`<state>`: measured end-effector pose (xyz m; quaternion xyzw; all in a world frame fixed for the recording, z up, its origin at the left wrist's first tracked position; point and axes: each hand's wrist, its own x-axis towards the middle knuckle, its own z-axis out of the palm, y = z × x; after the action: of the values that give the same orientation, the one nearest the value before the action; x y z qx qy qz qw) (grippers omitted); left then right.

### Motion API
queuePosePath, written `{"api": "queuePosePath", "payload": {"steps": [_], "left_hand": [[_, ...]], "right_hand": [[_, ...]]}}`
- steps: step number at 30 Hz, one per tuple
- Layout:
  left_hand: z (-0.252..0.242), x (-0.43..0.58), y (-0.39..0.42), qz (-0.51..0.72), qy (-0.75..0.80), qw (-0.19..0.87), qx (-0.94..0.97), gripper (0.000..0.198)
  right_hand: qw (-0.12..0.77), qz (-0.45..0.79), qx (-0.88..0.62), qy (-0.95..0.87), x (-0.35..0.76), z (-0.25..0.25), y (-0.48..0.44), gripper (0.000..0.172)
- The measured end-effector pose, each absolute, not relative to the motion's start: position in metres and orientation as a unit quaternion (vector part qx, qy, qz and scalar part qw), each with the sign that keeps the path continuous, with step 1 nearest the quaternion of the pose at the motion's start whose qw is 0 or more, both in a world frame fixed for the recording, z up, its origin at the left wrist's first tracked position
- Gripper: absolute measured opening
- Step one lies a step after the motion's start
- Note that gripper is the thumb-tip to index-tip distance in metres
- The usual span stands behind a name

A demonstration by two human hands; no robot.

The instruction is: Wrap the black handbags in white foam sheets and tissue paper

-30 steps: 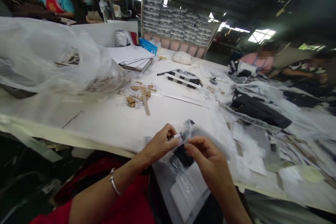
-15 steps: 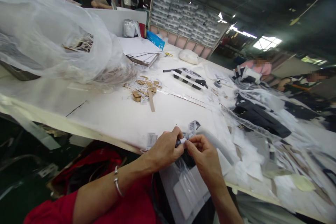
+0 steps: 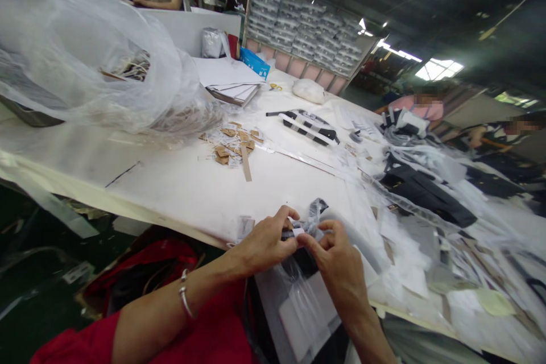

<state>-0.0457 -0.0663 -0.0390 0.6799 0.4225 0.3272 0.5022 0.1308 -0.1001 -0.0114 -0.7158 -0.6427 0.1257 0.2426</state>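
Observation:
My left hand (image 3: 268,239) is closed, thumb and fingers pinching a dark strap (image 3: 287,234) with a small white wrap (image 3: 297,232) around it. From the other side my right hand (image 3: 335,247) has its thumb at the white wrap, its fingers curled. Crumpled clear plastic (image 3: 316,210) covers dark material just beyond the hands. Below them, in front of my body, hangs a black bag with a pale sheet (image 3: 305,313) under clear plastic. The fingers hide part of the strap.
Brown tags (image 3: 232,145) lie loose on the white table (image 3: 183,182). A large clear plastic bag (image 3: 170,79) fills the left. Farther back are a striped bag (image 3: 309,127) and stacked white boards (image 3: 234,79). Dark bags (image 3: 426,193) and packing scraps crowd the right; other people sit beyond.
My right hand has shifted slightly right, its fingers a little more spread around the wrap. My left hand keeps its pinch. The view has tilted slightly.

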Motion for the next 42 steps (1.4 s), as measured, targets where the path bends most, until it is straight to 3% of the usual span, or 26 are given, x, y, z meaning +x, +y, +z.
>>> {"api": "queuePosePath", "payload": {"steps": [2, 5, 8, 12, 18, 22, 24, 27, 29, 33, 39, 42], "left_hand": [[-0.034, -0.048, -0.063, 0.323, 0.398, 0.539, 0.668, 0.039], [-0.028, -0.053, -0.060, 0.312, 0.360, 0.591, 0.651, 0.048], [-0.026, -0.057, -0.057, 0.308, 0.341, 0.620, 0.636, 0.052], [-0.028, -0.059, -0.052, 0.293, 0.333, 0.662, 0.605, 0.060], [-0.031, -0.055, -0.039, 0.274, 0.319, 0.703, 0.573, 0.070], [-0.034, -0.056, -0.029, 0.318, 0.336, 0.673, 0.577, 0.070], [-0.038, -0.060, -0.025, 0.340, 0.365, 0.621, 0.604, 0.069], [-0.050, -0.069, -0.024, 0.358, 0.438, 0.520, 0.639, 0.064], [-0.061, -0.079, -0.027, 0.364, 0.486, 0.460, 0.648, 0.061], [-0.080, -0.103, -0.040, 0.372, 0.524, 0.438, 0.628, 0.054], [-0.084, -0.119, -0.061, 0.296, 0.542, 0.532, 0.579, 0.046], [-0.085, -0.113, -0.064, 0.275, 0.530, 0.576, 0.558, 0.052]], "right_hand": [[0.277, 0.008, -0.651, -0.707, 0.136, -0.009, -0.100, 0.044], [0.276, -0.085, -0.517, -0.806, 0.143, -0.001, -0.095, 0.023], [0.213, -0.030, -0.433, -0.875, 0.149, 0.009, -0.085, 0.021], [0.143, 0.049, -0.402, -0.903, 0.149, 0.018, -0.072, 0.046], [0.030, 0.013, -0.424, -0.905, 0.130, 0.021, -0.057, 0.013], [-0.001, 0.035, -0.475, -0.879, 0.129, 0.024, -0.031, 0.012], [0.012, 0.031, -0.521, -0.853, 0.136, 0.022, -0.013, 0.016], [0.062, -0.015, -0.584, -0.809, 0.153, 0.012, 0.009, 0.050], [0.092, -0.012, -0.601, -0.794, 0.170, 0.003, 0.013, 0.060], [0.161, 0.034, -0.646, -0.746, 0.220, -0.010, -0.006, 0.053], [0.221, 0.078, -0.823, -0.517, 0.319, -0.017, -0.083, 0.062], [0.241, 0.153, -0.880, -0.379, 0.344, -0.035, -0.132, 0.057]]}}
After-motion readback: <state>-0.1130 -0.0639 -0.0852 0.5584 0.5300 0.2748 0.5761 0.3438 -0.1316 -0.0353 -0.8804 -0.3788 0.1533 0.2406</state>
